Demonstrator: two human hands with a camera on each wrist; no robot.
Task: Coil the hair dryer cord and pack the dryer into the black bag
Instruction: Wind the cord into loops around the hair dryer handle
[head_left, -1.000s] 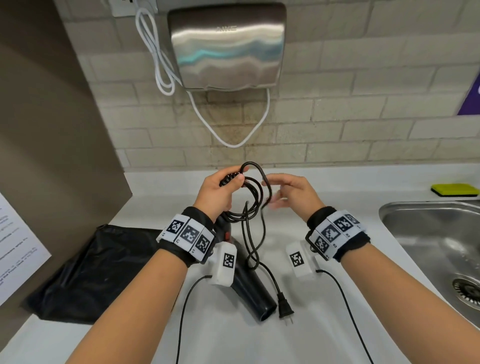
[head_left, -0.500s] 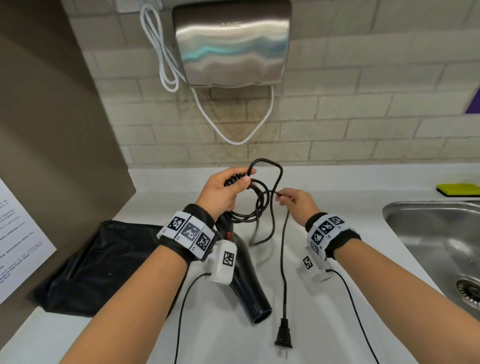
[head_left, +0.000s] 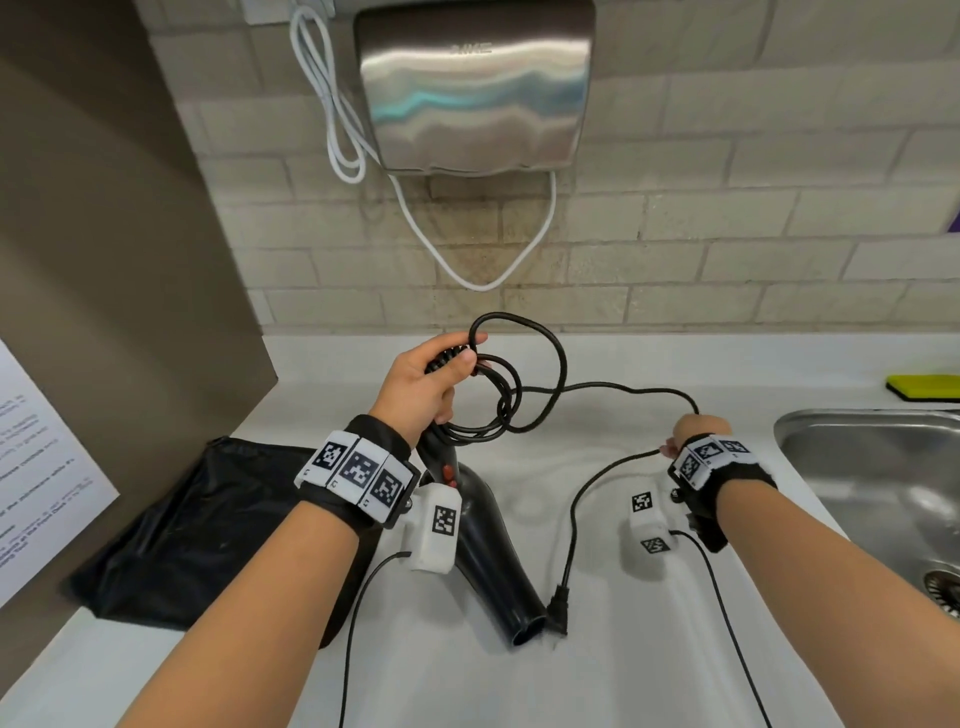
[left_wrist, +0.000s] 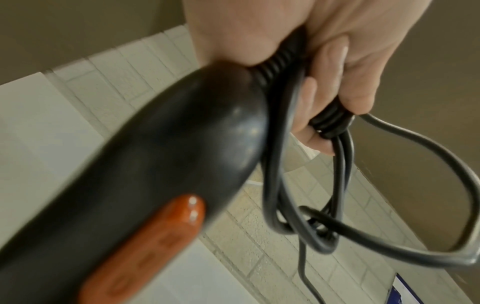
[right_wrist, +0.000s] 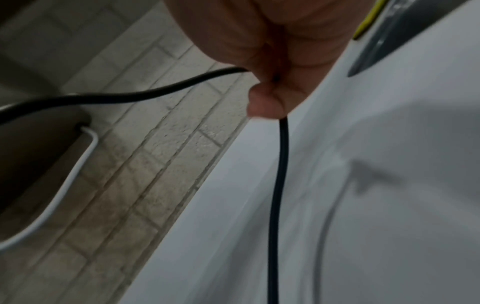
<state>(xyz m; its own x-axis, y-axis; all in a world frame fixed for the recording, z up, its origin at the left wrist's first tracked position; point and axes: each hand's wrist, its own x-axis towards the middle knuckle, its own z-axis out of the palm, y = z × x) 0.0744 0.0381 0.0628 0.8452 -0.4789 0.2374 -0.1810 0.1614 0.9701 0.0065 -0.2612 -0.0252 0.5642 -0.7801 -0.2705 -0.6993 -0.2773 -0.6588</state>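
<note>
The left hand grips the coiled loops of the cord at the handle end of the hair dryer, whose nozzle rests on the counter. The right hand pinches the free cord out to the right, the plug lying beside the nozzle. The black bag lies flat on the counter at left.

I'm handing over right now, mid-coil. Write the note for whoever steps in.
Left hand: grips the dryer handle end with several cord loops gathered in its fingers.
Right hand: pinches the cord's loose stretch out to the right.
Plug: lies on the counter by the dryer's nozzle.
Bag: flat on the counter, left, nothing put in yet.
Done: part of the cord coiled.
Left: wind the remaining stretch and plug onto the loops, then put the dryer into the bag.
</note>
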